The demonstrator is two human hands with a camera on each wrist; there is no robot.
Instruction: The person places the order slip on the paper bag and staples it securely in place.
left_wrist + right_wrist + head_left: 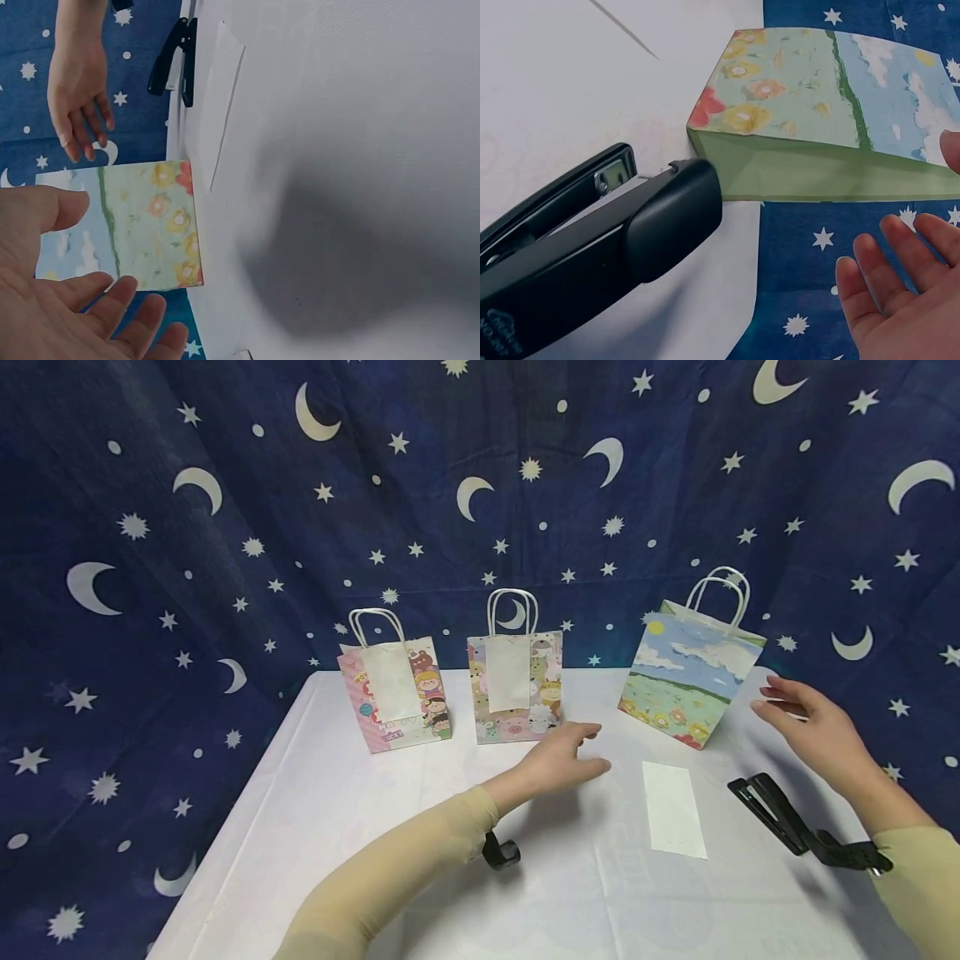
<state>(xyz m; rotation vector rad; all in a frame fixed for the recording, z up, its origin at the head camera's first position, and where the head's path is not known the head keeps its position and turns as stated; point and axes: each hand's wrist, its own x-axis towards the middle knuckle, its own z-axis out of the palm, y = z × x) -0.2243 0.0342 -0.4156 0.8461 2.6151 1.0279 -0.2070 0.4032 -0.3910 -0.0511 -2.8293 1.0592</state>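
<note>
A paper gift bag [686, 668] printed with sky, clouds and flowers stands at the back right, its white handles up. To its right, my right hand [817, 727] is held with relaxed fingers, apart from the bag and gripping nothing. My left hand [562, 756] reaches over the table left of this bag, fingers spread and holding nothing. Between and in front of the hands lies a white paper slip [673, 810]. A black stapler [768, 810] sits near my right wrist; its jaws look parted in the right wrist view, where it fills the lower left [630, 232].
Two more gift bags, a pink cartoon one [360, 693] and an animal-print one [547, 685], stand at the back left and centre, each with a white slip on its front. Behind the white-covered table [300, 827] hangs a dark blue curtain [420, 510] with moons and stars.
</note>
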